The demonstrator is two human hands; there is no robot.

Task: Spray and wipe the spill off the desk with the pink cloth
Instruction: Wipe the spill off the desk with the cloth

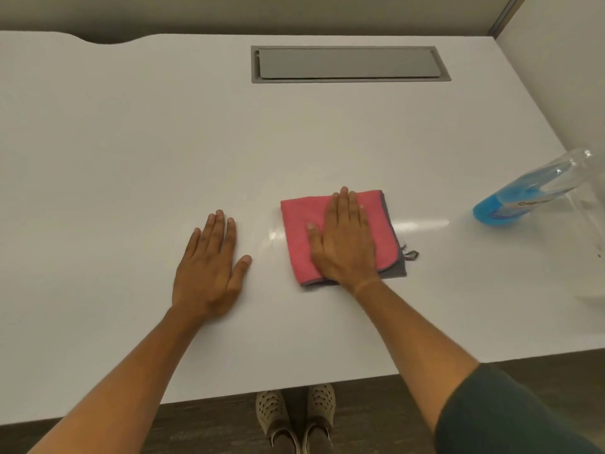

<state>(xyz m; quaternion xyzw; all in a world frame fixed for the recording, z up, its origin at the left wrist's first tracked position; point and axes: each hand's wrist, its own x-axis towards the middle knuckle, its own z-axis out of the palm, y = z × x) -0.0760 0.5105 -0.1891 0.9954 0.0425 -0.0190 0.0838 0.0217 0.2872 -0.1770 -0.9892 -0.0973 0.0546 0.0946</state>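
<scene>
A folded pink cloth (pixel 299 237) with a grey underside lies flat near the middle of the white desk (pixel 131 158). My right hand (pixel 347 239) rests palm down on top of it, fingers straight and together, pressing rather than gripping. Palm down on the bare desk a little to the left of the cloth lies my left hand (pixel 209 267), fingers spread, holding nothing. A clear spray bottle (pixel 523 194) with blue liquid stands at the far right, apart from both hands. A faint wet sheen shows on the desk around the cloth; I cannot make out a distinct spill.
A grey recessed cable hatch (pixel 350 63) sits in the desk at the back. The desk's front edge runs just above my feet (pixel 296 417) on the dark floor. A wall panel borders the desk at the right.
</scene>
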